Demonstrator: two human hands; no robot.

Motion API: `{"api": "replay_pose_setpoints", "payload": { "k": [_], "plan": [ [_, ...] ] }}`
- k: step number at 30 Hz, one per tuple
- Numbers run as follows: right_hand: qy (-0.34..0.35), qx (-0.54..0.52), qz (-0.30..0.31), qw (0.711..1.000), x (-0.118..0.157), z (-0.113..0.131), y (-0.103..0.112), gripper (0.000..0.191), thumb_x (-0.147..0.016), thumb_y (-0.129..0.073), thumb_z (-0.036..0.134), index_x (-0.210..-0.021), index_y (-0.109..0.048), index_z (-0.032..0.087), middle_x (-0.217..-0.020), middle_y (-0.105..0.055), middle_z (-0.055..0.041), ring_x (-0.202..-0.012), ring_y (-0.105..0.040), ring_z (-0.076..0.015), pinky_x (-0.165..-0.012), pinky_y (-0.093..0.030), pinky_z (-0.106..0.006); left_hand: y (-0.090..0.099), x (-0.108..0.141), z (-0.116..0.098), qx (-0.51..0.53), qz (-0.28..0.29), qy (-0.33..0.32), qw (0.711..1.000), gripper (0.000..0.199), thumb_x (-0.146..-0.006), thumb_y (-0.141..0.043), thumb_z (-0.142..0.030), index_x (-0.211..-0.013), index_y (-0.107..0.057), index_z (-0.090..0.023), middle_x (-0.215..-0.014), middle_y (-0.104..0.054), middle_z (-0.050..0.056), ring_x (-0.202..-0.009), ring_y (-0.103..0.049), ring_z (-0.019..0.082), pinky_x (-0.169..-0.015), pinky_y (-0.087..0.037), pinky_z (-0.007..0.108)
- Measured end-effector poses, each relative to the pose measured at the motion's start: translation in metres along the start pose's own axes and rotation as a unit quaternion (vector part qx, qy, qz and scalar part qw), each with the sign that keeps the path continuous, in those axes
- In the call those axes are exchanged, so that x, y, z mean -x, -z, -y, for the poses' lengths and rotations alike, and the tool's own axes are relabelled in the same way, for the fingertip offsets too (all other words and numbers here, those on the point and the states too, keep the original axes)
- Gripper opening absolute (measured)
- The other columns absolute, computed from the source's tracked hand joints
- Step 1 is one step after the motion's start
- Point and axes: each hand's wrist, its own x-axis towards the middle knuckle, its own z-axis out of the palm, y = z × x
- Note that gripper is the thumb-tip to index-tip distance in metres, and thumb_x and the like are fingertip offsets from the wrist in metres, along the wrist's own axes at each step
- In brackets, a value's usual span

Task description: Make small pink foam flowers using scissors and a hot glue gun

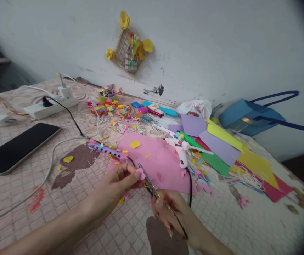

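Near the middle, my left hand [122, 178] pinches a small pink paper piece [141, 174] between thumb and fingers. My right hand [169, 209] is closed around the handles of a pair of scissors [152, 187]. The scissor blades point up and to the left, right beside the pink piece. Beyond both hands lies a large pink sheet [154, 159] with a small yellow square [135, 144] on it. A purple decorated strip [106, 149] rests just left of the sheet.
A white glue gun [180, 150] lies on the sheet's right part, its black cable running toward me. Coloured sheets [221, 147] and a blue bag [250, 115] are at the right. At the left are a phone [21, 147], a power strip [51, 107] and a white cable [51, 159].
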Motion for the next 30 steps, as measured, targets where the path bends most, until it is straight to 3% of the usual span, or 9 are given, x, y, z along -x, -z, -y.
{"api": "replay_pose_setpoints", "payload": {
  "k": [12,19,26,30],
  "plan": [
    [-0.028,0.01,-0.006,1.0,0.0,0.009,-0.001,0.062,-0.07,-0.036,0.079,-0.063,-0.046,0.017,-0.041,-0.035,0.0077,-0.031,-0.031,-0.0051,-0.031,-0.026,-0.017,0.001,-0.002,0.001,-0.002,0.003,-0.007,1.0,0.018,-0.074,-0.069,-0.026,-0.067,-0.055,-0.016,-0.071,-0.061,-0.002,-0.069,-0.056,0.011,-0.067,-0.043,0.023],
    [-0.013,0.005,0.004,1.0,0.002,0.005,0.002,0.056,-0.076,-0.038,0.072,-0.065,-0.047,0.017,-0.042,-0.035,0.0078,-0.032,-0.031,-0.0048,-0.032,-0.026,-0.016,0.004,-0.001,0.001,-0.014,0.032,-0.002,0.999,0.015,-0.08,-0.063,-0.025,-0.071,-0.055,-0.017,-0.076,-0.061,-0.002,-0.073,-0.056,0.01,-0.066,-0.042,0.02],
    [-0.048,0.018,0.006,0.999,0.008,0.017,0.006,0.063,-0.067,-0.038,0.079,-0.061,-0.045,0.017,-0.039,-0.033,0.0083,-0.032,-0.029,-0.0049,-0.034,-0.025,-0.018,0.008,-0.001,-0.001,-0.048,0.071,0.007,0.996,0.015,-0.084,-0.059,-0.025,-0.072,-0.055,-0.017,-0.078,-0.061,-0.002,-0.077,-0.056,0.01,-0.075,-0.043,0.023],
    [-0.038,0.017,0.011,0.999,0.013,0.015,0.008,0.064,-0.066,-0.036,0.081,-0.06,-0.044,0.018,-0.04,-0.033,0.0081,-0.031,-0.029,-0.0046,-0.032,-0.022,-0.017,0.008,-0.001,-0.002,-0.074,0.095,0.004,0.993,0.014,-0.085,-0.057,-0.024,-0.073,-0.056,-0.017,-0.08,-0.061,-0.002,-0.073,-0.055,0.009,-0.072,-0.042,0.022]
  ]
}}
